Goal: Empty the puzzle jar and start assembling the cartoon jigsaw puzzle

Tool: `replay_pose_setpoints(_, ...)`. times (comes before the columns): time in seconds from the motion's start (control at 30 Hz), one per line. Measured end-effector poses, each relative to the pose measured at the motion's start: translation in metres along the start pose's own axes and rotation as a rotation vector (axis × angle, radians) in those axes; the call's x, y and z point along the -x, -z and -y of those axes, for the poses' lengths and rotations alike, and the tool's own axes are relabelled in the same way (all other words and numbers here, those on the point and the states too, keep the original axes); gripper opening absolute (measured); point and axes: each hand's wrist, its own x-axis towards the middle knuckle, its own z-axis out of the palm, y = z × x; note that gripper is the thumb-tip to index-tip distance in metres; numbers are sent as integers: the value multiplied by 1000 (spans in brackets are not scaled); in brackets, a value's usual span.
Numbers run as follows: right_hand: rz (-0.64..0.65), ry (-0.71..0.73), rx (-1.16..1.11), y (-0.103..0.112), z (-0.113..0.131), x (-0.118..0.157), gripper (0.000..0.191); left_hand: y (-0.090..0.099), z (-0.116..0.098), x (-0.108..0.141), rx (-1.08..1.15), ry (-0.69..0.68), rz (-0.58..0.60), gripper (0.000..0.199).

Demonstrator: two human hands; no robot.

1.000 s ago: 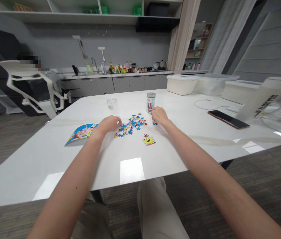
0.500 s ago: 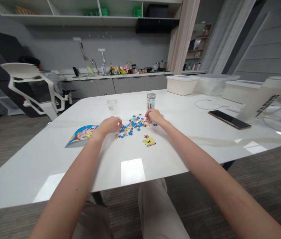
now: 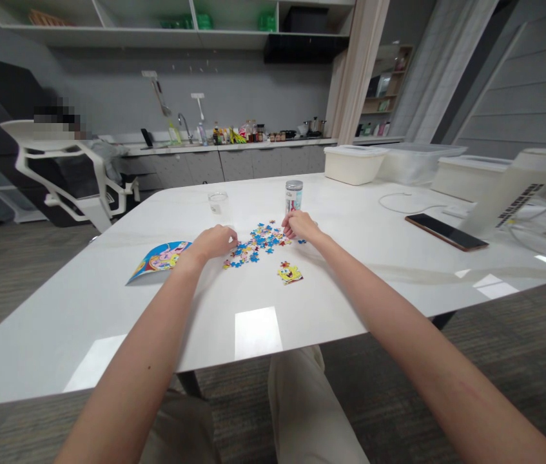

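Loose jigsaw puzzle pieces point(image 3: 265, 240), mostly blue with some pink and yellow, lie in a spread heap on the white table. At the heap's left edge is my left hand point(image 3: 215, 242), its fingers curled together; whatever they may hold is too small to make out. My right hand point(image 3: 302, 225) is at the right edge, fingers bent inward and closed, their contents hidden. A small joined section of puzzle point(image 3: 290, 274) with a yellow cartoon face lies nearer to me, apart from the heap. Left of my left wrist rests a curved picture sheet point(image 3: 159, 258), partly covered by my forearm.
Behind my right hand stands a printed can with a metal lid point(image 3: 294, 193). A clear jar point(image 3: 218, 206) is behind my left hand. To the right are a phone point(image 3: 445, 232), a pale bottle point(image 3: 514, 196), a cable and storage boxes point(image 3: 354, 166). A person sits on a white chair point(image 3: 67, 167).
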Motion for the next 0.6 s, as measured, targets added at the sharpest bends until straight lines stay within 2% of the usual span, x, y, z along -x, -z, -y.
replay_pose_setpoints(0.3, 7, -19, 29, 1, 4, 4, 24, 0, 1, -1, 24, -25, 6, 40)
replay_pose_setpoints(0.5, 18, -8, 43, 1, 4, 3, 27, 7, -3, 3, 158, -27, 67, 69)
replay_pose_setpoints(0.6, 23, -2, 45, 1, 3, 3, 27, 9, -7, 4, 154, -30, 72, 79)
